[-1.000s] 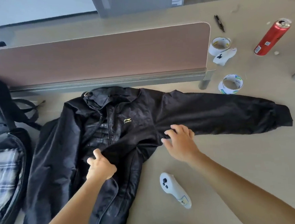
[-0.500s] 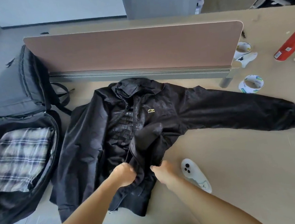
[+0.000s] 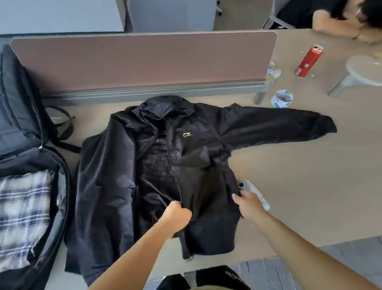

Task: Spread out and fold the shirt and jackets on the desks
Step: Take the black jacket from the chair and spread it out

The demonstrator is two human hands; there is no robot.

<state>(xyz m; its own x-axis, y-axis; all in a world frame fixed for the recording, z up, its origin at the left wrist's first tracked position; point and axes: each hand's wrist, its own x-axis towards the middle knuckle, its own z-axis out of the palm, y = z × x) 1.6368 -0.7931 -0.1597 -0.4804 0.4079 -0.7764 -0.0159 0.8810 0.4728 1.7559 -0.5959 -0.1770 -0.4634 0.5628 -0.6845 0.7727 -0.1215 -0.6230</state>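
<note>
A black jacket point(image 3: 199, 148) lies front up on the tan desk point(image 3: 314, 181), collar toward the divider, its right sleeve stretched out toward the right. My left hand point(image 3: 178, 214) grips the zipper edge of the right front panel near the hem. My right hand point(image 3: 247, 203) pinches the outer side edge of the same panel. That panel lies fairly flat between my hands. A plaid shirt point(image 3: 15, 218) sits folded inside an open black backpack point(image 3: 20, 135) at the left.
A white controller point(image 3: 256, 193) lies just right of my right hand, partly under it. Tape rolls point(image 3: 282, 98), a red can point(image 3: 308, 61) and a white stool-like stand point(image 3: 367, 71) sit at the right. A brown divider point(image 3: 146, 59) runs behind the jacket. A person point(image 3: 339, 7) leans on the far desk.
My hands drew apart along the lower right front panel, pulling the bunched fabric flat. The panel's edge now reaches the controller. The camera view rose and widened.
</note>
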